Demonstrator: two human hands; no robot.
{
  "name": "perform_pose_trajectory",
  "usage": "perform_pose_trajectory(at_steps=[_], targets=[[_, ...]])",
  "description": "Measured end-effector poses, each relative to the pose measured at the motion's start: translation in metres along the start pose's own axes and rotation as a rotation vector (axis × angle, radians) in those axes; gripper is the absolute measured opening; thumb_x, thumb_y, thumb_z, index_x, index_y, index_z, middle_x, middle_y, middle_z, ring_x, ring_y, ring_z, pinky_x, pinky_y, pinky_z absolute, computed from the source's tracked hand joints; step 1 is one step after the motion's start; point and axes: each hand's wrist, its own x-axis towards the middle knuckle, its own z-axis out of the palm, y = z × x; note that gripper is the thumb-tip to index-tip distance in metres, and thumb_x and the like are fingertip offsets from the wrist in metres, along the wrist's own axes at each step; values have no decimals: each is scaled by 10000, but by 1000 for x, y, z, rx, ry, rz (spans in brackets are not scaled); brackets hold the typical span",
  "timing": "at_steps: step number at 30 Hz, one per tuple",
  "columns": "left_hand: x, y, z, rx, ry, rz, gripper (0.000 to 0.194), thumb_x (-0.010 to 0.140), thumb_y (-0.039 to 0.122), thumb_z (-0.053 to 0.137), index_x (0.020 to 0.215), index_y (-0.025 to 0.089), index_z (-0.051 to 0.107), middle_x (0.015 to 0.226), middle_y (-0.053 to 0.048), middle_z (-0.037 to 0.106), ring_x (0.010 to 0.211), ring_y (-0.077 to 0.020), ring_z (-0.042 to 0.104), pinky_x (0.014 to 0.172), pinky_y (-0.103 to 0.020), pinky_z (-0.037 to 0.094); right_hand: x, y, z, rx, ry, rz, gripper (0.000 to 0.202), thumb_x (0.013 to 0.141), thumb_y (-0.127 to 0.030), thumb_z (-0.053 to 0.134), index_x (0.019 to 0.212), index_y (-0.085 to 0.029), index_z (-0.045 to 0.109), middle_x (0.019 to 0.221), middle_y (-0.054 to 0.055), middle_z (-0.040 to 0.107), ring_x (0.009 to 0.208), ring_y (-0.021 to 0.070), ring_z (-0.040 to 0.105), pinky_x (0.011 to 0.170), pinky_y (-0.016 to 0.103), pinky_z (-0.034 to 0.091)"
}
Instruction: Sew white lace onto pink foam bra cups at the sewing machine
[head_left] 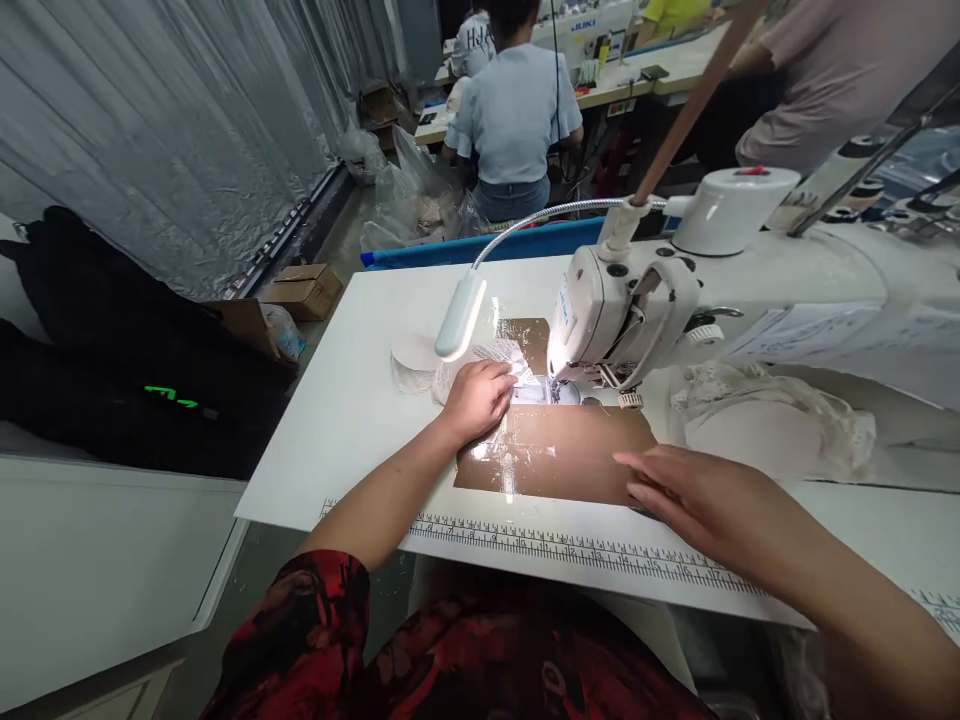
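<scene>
My left hand (478, 402) lies left of the needle area of a white sewing machine (600, 310), its fingers closed on the edge of a white lace bra piece (510, 358). A pale rounded cup (414, 362) of that piece spreads out to the left on the table. Over the right end of a shiny brown taped panel (555, 450) is my right hand (667, 485), its fingers stretched out with forefinger and thumb apart. Nothing shows between them, though its underside is hidden. The needle and presser foot are partly hidden by the machine head.
A lit lamp (461, 315) on a bendable neck hangs over the cloth. More lace cups (772, 425) lie under the machine arm. A printed ruler (570, 548) runs along the front of the white table (337, 400). Other people (514, 115) sit beyond, near plastic bags.
</scene>
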Motion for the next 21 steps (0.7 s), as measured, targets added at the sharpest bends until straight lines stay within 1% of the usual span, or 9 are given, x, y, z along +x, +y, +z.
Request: perform_pose_trajectory(at_steps=[2,4,6,8,10,12,15,18,21], targets=[[-3,2,-6,-36,-20,-35,236,868,181,514,1008,145,700,1155,-109,675,1062,-238,597,940,-425,460,-21,9,6,-35,29,-37,274,878,-315,521,1107,-206,626,1025,83,683,878,226,658,671,319,518],[-11,12,-15,-101,-89,0,203,851,168,542,953,151,717,1097,-93,701,1009,-217,623,929,-392,478,-37,17,16,-91,47,-72,287,836,-258,549,1096,-180,644,1007,104,677,886,247,654,685,340,531],[-22,28,-25,-224,-219,130,187,856,178,552,914,162,729,1053,-78,714,993,-195,632,938,-351,481,-46,20,25,-143,63,-103,293,834,-199,515,1081,-162,668,945,109,675,847,247,652,678,349,536],[-33,44,-35,-384,-373,284,196,870,215,559,953,168,730,1108,-91,694,1071,-203,607,982,-347,459,-50,19,30,-186,78,-129,318,844,-154,468,1078,-140,682,913,117,672,831,246,649,682,355,541],[-40,54,-44,-522,-430,315,250,868,275,586,1062,170,704,1211,-114,644,1160,-220,564,1022,-360,436,-51,16,31,-215,101,-150,341,844,-130,440,1082,-102,683,930,139,672,847,254,644,706,369,548],[-40,53,-50,-597,-360,193,360,842,324,630,1170,177,654,1276,-122,602,1216,-229,528,1057,-380,408,-50,15,32,-230,115,-162,360,835,-117,429,1092,-72,677,954,157,669,857,262,640,725,383,552],[-32,37,-53,-579,-228,-114,572,768,370,703,1288,172,566,1363,-136,530,1289,-268,462,1093,-429,361,-49,16,33,-231,106,-161,384,809,-106,430,1105,-67,671,969,163,666,855,265,639,729,392,559],[-22,20,-48,-618,-291,-333,739,709,346,741,1365,131,477,1408,-166,477,1274,-299,475,1061,-433,386,-51,19,36,-202,101,-152,421,776,-96,439,1132,-85,665,990,158,667,874,259,649,740,378,567],[-20,14,-39,-737,-304,-402,618,711,289,722,1283,124,554,1318,-147,561,1166,-271,555,984,-384,436,-56,21,38,-153,73,-115,458,780,-79,418,1174,-107,650,957,139,675,817,224,672,673,321,575]])
